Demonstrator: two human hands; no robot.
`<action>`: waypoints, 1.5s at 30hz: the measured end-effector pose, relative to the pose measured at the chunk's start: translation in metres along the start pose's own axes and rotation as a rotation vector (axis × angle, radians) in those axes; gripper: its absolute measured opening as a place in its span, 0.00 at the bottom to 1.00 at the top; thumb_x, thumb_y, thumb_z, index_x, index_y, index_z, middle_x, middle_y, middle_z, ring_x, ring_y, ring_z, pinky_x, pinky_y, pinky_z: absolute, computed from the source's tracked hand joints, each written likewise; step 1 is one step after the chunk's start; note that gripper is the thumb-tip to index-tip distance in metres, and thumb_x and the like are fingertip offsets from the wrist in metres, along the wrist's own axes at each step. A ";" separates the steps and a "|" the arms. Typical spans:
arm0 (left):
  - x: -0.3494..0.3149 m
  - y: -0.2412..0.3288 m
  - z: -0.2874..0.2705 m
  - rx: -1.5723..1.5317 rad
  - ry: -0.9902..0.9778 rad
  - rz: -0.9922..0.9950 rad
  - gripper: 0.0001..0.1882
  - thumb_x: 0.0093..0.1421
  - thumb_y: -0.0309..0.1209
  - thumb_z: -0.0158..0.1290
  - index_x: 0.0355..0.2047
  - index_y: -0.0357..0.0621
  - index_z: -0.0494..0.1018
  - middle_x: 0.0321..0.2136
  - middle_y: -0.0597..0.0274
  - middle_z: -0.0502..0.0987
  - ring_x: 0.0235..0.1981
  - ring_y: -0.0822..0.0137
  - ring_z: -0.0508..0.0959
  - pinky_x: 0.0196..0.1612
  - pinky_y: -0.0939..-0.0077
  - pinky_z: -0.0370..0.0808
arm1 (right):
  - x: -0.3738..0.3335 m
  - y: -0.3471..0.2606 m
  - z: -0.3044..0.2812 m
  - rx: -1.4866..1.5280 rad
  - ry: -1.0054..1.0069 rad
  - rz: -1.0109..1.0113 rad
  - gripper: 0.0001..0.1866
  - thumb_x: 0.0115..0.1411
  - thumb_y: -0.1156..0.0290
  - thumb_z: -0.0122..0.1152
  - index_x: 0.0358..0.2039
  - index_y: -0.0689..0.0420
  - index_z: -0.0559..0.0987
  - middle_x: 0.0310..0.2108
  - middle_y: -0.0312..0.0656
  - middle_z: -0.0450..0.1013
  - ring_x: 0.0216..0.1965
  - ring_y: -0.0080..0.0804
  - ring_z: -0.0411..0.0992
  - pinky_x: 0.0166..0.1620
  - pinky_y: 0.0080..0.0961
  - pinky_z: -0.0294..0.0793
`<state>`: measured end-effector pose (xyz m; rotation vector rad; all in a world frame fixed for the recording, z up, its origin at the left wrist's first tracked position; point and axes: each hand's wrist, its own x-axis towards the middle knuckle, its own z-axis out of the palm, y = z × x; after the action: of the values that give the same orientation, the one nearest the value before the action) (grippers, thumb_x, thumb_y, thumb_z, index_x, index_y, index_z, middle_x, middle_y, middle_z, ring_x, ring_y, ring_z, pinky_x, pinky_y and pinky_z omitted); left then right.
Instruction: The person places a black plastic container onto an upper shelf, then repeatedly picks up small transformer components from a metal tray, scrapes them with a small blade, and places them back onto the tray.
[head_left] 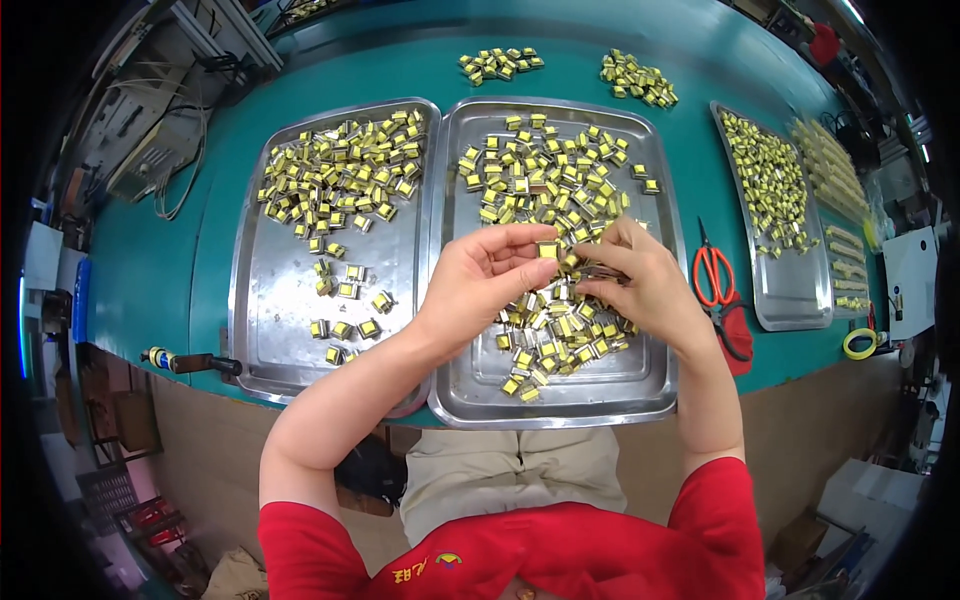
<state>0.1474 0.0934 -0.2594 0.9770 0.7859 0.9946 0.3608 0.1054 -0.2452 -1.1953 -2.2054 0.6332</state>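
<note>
Between the thumb and fingers of my left hand (485, 275) is a small transformer (548, 250) wrapped in yellow tape, with silvery metal sides. My right hand (645, 280) is closed in a pinch just right of that piece. What its fingertips hold, if anything, is too small to make out. Both hands are above the middle metal tray (550, 413), where many similar yellow transformers (570, 325) lie in loose heaps. More of them (345, 175) are piled in the far part of the left metal tray (268, 320), with several scattered nearer to me.
Orange-handled scissors (712, 275) and black-jawed pliers (735, 335) with red handles lie right of the middle tray. Farther right is another filled tray (795, 300). Two small transformer piles (500, 65) sit at the back. A screwdriver-like tool (190, 362) is at the left front edge.
</note>
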 end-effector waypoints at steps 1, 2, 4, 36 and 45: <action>0.000 0.000 0.000 0.003 0.003 -0.004 0.18 0.58 0.23 0.53 0.49 0.36 0.69 0.39 0.58 0.77 0.38 0.74 0.76 0.44 0.81 0.73 | -0.001 0.000 -0.001 0.016 -0.017 0.026 0.17 0.43 0.73 0.69 0.36 0.58 0.79 0.28 0.40 0.67 0.29 0.35 0.70 0.32 0.27 0.69; 0.001 0.000 0.000 0.006 0.005 -0.009 0.18 0.57 0.23 0.53 0.49 0.36 0.69 0.39 0.58 0.77 0.38 0.74 0.76 0.44 0.81 0.73 | -0.001 0.001 -0.002 0.033 -0.034 0.053 0.15 0.44 0.72 0.68 0.35 0.57 0.79 0.28 0.41 0.68 0.29 0.38 0.71 0.33 0.29 0.70; 0.000 0.000 -0.001 0.009 0.010 -0.011 0.18 0.57 0.23 0.53 0.49 0.35 0.69 0.39 0.58 0.77 0.38 0.74 0.76 0.44 0.81 0.73 | 0.000 0.002 -0.001 0.054 -0.026 0.051 0.14 0.44 0.73 0.68 0.34 0.58 0.79 0.28 0.41 0.68 0.29 0.38 0.71 0.33 0.30 0.70; -0.005 0.004 0.005 -0.137 -0.159 -0.180 0.13 0.61 0.30 0.52 0.44 0.38 0.71 0.28 0.64 0.77 0.21 0.83 0.68 0.24 0.90 0.64 | -0.003 -0.010 0.001 0.642 0.016 0.062 0.14 0.49 0.80 0.66 0.37 0.63 0.76 0.32 0.33 0.69 0.22 0.11 0.59 0.26 0.09 0.58; -0.006 0.003 0.005 -0.143 -0.160 -0.225 0.12 0.63 0.32 0.48 0.43 0.37 0.72 0.27 0.63 0.75 0.21 0.81 0.66 0.23 0.89 0.59 | -0.001 -0.005 0.005 0.591 0.045 -0.025 0.14 0.48 0.80 0.66 0.38 0.61 0.78 0.33 0.35 0.68 0.22 0.11 0.58 0.26 0.11 0.56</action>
<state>0.1488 0.0871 -0.2541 0.8148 0.6651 0.7573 0.3546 0.1015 -0.2462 -0.8561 -1.7978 1.1336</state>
